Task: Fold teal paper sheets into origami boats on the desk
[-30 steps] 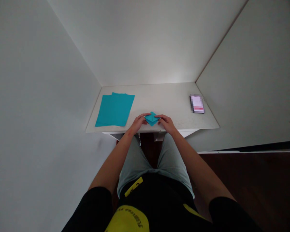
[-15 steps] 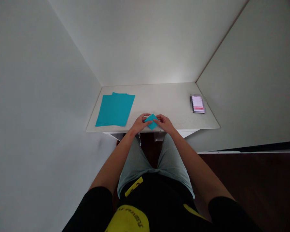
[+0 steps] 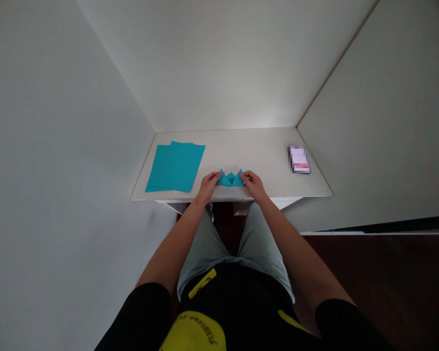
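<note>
Between my two hands, near the front edge of the white table, is a folded paper boat (image 3: 231, 180) in turquoise, with pointed ends and a small peak in the middle. My left hand (image 3: 209, 185) pinches its left tip between thumb and fingers. On the other side, my right hand (image 3: 253, 184) grips the right tip the same way. Some fingertips are hidden behind the paper.
Turquoise paper sheets (image 3: 175, 166) lie overlapping on the left of the white table (image 3: 241, 146). At the right lies a phone (image 3: 299, 160), its screen blurred out. Walls border the table at the back and both sides.
The paper was a small diamond held close between both hands. My hands have moved apart, drawing its corners outward into a wide boat shape.
</note>
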`<act>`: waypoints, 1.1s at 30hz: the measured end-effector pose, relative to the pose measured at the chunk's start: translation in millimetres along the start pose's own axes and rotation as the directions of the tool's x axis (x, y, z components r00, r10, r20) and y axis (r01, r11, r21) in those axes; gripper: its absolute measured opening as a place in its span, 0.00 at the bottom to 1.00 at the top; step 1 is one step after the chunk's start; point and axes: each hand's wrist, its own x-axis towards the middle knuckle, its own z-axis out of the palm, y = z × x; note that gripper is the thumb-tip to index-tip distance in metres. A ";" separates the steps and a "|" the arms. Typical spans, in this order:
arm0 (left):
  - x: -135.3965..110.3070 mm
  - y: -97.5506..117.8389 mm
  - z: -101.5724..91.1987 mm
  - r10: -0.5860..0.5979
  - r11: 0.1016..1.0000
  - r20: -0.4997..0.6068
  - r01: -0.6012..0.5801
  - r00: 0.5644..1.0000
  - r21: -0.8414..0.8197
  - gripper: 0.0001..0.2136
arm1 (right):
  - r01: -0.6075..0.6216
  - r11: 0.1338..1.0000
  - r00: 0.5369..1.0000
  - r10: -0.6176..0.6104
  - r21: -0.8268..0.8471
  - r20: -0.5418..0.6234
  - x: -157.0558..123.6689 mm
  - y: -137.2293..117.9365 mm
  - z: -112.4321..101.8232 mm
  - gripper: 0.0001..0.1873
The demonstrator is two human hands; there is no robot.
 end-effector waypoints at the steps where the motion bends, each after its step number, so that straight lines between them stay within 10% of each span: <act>1: 0.4 -1.4 -0.5 -0.004 0.999 -0.028 0.003 1.000 -0.036 0.22 | 0.000 1.000 1.000 0.000 0.015 -0.028 0.7 1.1 -0.7 0.30; 10: -1.5 -6.7 2.8 -0.038 0.964 -0.209 -0.019 0.977 -0.264 0.21 | 0.054 0.987 0.973 -0.018 0.152 -0.231 2.7 10.5 -3.1 0.26; 15: -3.6 -4.7 1.7 0.018 0.999 -0.287 -0.032 0.958 -0.043 0.16 | 0.038 0.993 0.977 -0.014 0.109 -0.213 4.0 13.0 -3.8 0.28; 19: -22.0 3.3 -2.3 0.357 0.892 -0.371 -0.195 0.857 0.408 0.16 | 0.031 0.997 0.989 -0.020 0.073 -0.147 4.3 15.2 -1.7 0.27; 22: -43.5 9.1 0.5 0.535 0.645 -0.072 -0.351 0.842 0.679 0.16 | 0.027 0.999 0.991 -0.022 0.036 -0.133 4.3 17.7 1.6 0.25; 26: -62.4 6.9 8.9 0.421 0.411 0.383 -0.549 0.822 0.727 0.21 | 0.034 0.998 0.982 -0.044 -0.059 -0.184 5.2 20.1 1.8 0.21; 33: -60.6 -13.5 8.7 0.341 0.324 0.468 -0.569 0.815 0.756 0.29 | 0.200 0.862 0.932 -0.315 -0.465 -0.182 -17.7 4.4 5.4 0.23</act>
